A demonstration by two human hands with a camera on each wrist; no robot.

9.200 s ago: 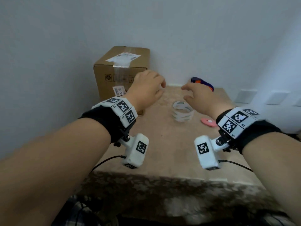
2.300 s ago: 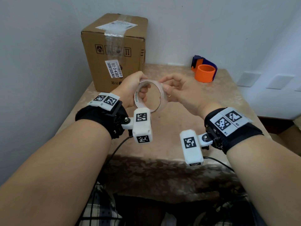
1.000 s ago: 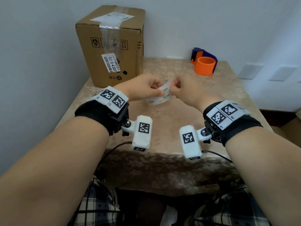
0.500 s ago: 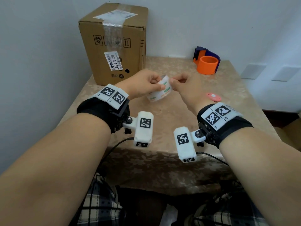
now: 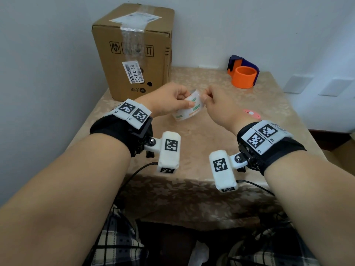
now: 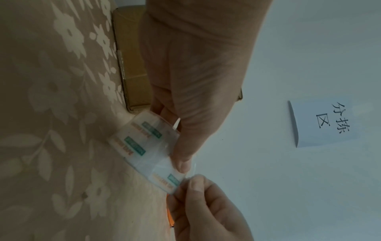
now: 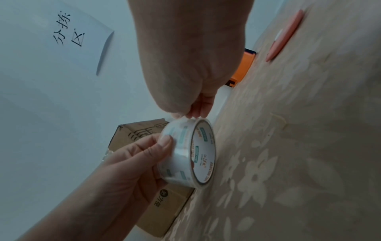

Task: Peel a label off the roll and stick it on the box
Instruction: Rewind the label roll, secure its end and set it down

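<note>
— Hands?
— Left hand (image 5: 169, 100): fingers and thumb curled round the roll (image 5: 189, 108), held just above the desk (image 5: 211, 131). Right hand (image 5: 217, 108): fingertips pinching the loose clear end at the roll's top edge.

— Box?
— Cardboard box (image 5: 138, 54): upright on the desk, just behind the roll, against the wall.

— Other items?
— Orange tape dispenser (image 5: 243, 73): behind and right of the roll. Pink flat item (image 5: 252, 114): right of the roll.

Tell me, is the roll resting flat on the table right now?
No, the roll is held up off the table, gripped by the left hand while the right hand pinches its edge.
</note>
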